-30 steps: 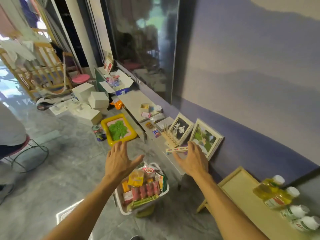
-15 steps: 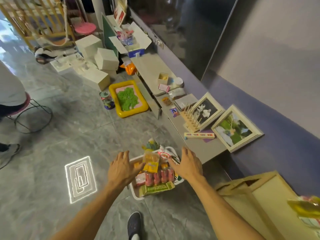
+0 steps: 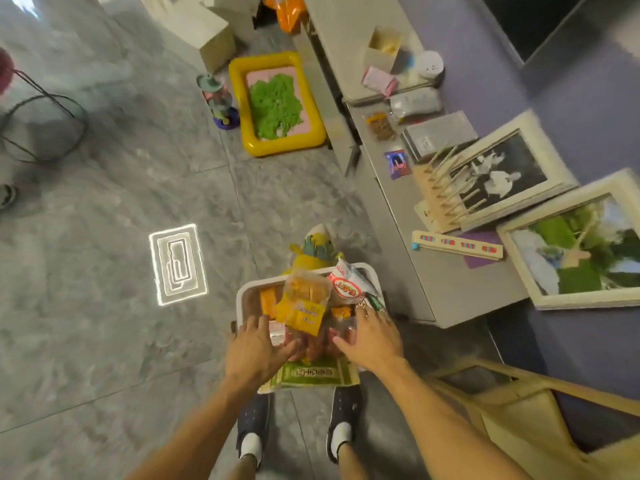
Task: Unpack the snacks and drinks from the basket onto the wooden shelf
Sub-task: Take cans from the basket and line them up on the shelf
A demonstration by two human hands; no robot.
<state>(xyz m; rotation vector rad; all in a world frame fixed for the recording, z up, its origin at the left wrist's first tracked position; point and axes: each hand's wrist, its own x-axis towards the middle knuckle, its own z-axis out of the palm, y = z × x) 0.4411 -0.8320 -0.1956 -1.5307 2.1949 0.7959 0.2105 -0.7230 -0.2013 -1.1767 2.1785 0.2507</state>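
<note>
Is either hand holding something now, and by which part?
Nothing is held. The left hand and the right hand are open, fingers spread over the snacks in the basket.

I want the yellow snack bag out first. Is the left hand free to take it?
Probably yes: the yellow snack bag sticks up uncovered in the basket, and the open left hand is right beside it, empty.

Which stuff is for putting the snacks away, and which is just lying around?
For the job:
white basket
yellow snack bag
red-and-white snack packet
green packet
wooden shelf
left hand and right hand, over the basket

Just lying about:
yellow inflatable tray
black-and-white framed photo
green framed photo
wooden peg rack
pale box
</note>
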